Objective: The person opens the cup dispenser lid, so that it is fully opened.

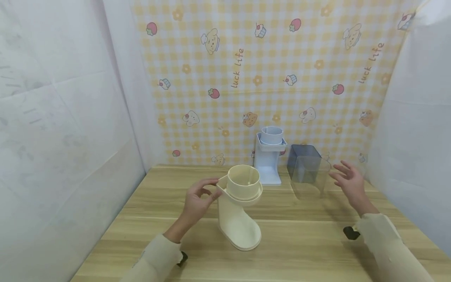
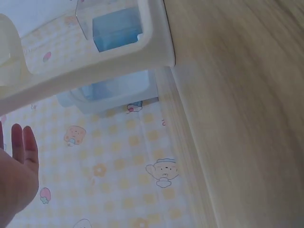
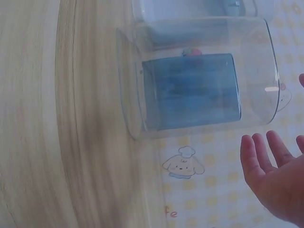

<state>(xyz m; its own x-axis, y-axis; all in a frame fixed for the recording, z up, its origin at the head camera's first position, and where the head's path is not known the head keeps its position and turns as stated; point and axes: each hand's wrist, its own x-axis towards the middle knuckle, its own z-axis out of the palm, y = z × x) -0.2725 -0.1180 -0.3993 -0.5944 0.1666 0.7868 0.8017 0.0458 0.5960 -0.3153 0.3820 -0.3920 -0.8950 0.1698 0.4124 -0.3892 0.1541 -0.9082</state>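
Observation:
A cream plastic stand [image 1: 234,225] with a foot-shaped base and a round cup [image 1: 243,187] on top stands upright mid-table. My left hand [image 1: 196,200] pinches the left corner of its upper part between thumb and fingers. In the left wrist view, the stand [image 2: 102,73] crosses the top, and only part of the hand [image 2: 19,183] shows. A clear, curved-sided plastic container [image 1: 303,192] stands on the right. My right hand [image 1: 351,186] is beside it with fingers spread, holding nothing. The right wrist view shows a gap between these fingertips and the container [image 3: 254,76].
Behind the cream stand is a pale blue stand [image 1: 266,166] of similar build, with its own cup. A translucent grey-blue box [image 1: 304,152] sits behind the clear container. A patterned cloth [image 1: 229,105] hangs at the table's back edge, with white sheets on both sides.

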